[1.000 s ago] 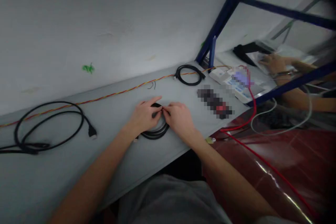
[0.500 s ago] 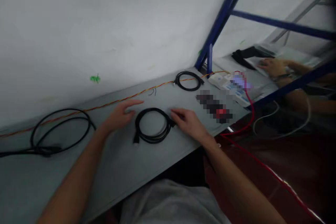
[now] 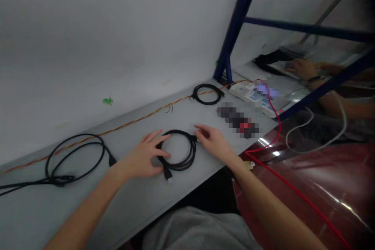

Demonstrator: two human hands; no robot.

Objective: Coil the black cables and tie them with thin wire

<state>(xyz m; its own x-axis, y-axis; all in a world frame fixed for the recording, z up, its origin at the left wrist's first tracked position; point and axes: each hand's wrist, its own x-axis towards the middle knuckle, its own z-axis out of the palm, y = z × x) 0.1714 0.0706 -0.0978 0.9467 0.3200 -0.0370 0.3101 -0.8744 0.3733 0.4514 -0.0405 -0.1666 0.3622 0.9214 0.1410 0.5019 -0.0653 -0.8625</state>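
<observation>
A coiled black cable [image 3: 175, 131] lies on the grey table [image 3: 131, 203] between my hands, with a plug end [image 3: 167, 174] sticking out at its bottom. My left hand [image 3: 143, 156] rests on the coil's left side, fingers spread and not closed around it. My right hand [image 3: 212, 140] lies open just right of the coil, its fingertips close to a small connector [image 3: 194, 138]. A second, smaller black coil [image 3: 206, 95] sits farther back. A looser black cable [image 3: 47, 166] lies at the left, and a twisted red-and-yellow wire [image 3: 117, 131] runs along the wall.
A pixelated object [image 3: 238, 121] lies right of my right hand. Beyond it are a white device [image 3: 258, 95], a red cable [image 3: 278, 125] and blue metal framing [image 3: 231, 47]. Another person's hand [image 3: 299, 68] works at the back right. A glossy dark red surface [image 3: 293, 179] lies below right.
My hands have moved apart from where they met over the coil. The coil now lies open and round, with my left fingers back on it. The view has tilted slightly.
</observation>
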